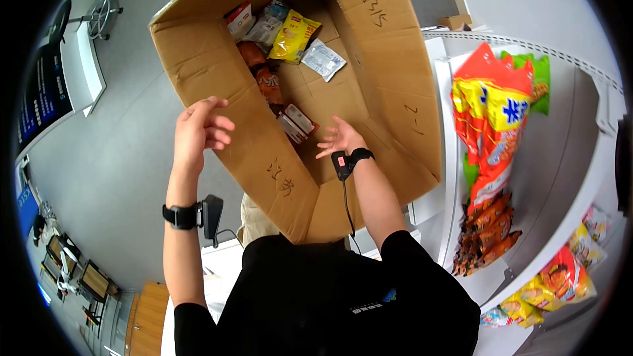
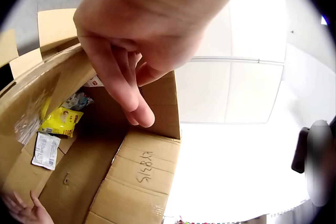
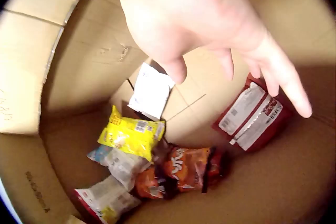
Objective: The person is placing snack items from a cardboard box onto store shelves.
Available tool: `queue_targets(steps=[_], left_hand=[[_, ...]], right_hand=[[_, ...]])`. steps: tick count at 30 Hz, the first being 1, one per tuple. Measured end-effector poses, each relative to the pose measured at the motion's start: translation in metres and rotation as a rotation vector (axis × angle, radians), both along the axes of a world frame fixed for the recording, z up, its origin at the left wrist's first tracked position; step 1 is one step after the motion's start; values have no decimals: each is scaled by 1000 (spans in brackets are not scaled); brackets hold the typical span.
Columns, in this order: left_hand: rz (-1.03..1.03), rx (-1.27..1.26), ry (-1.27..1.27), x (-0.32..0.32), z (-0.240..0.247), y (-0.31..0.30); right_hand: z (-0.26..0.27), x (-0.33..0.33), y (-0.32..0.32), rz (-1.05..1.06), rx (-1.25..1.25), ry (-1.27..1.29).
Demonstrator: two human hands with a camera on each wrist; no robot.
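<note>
The right hand [image 1: 339, 138] hovers spread and empty inside the big brown cardboard box [image 1: 395, 79], just above a flat red-and-white packet [image 1: 297, 122] by its left wall. The left hand [image 1: 201, 126], loosely curled, holds nothing at that wall's edge. Grey floor [image 1: 125, 132] surrounds the box; a white shelf [image 1: 567, 151] of orange snack bags [image 1: 491, 112] stands right.

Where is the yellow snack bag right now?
Head view: the yellow snack bag lies inside the cardboard box, at its far end, just left of a white sachet.
</note>
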State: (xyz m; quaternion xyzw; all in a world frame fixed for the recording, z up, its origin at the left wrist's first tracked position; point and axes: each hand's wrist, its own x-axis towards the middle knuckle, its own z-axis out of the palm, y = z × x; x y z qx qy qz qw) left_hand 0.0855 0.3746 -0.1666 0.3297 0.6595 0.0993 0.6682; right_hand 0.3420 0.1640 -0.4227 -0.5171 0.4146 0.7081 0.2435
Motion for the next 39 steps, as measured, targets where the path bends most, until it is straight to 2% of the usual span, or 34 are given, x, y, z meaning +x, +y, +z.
queue_targets(steps=[5, 10, 13, 15, 16, 17, 19, 20, 23, 27, 30, 33, 37, 39], left_hand=[[64, -5, 46, 6, -4, 2], [78, 23, 159, 10, -13, 0], [47, 19, 167, 7, -18, -2], [79, 36, 178, 7, -19, -4], [87, 50, 194, 8, -20, -5], [95, 70, 207, 10, -20, -6], [82, 61, 209, 11, -20, -6], [74, 58, 212, 11, -19, -5], [68, 58, 236, 13, -20, -5], [15, 16, 210, 9, -18, 0], [11, 6, 183, 7, -17, -1], [3, -14, 142, 6, -16, 1], [-2, -29, 136, 7, -12, 4], [-14, -28, 123, 7, -11, 5]], right_hand=[[-74, -12, -9, 126, 30, 1], [-151, -26, -13, 360, 89, -99], [-183, -35, -16, 515, 114, -322], [-208, -37, -31, 661, 489, -465], [-213, -39, -35, 689, 477, -490], [-215, -41, -40, 703, 405, -433], [-176, -45, -19, 730, 269, -326], [-177, -47, -22, 667, 296, -266], [-171, -50, -19, 724, 353, -185], [-171, -52, -15, 936, 403, -185], [-215, -61, -39, 1161, 519, -402], [-220, -60, -45, 1242, 555, -615], [-195, -62, -28, 1072, 712, -477], [-182, -61, -16, 1053, 713, -402]])
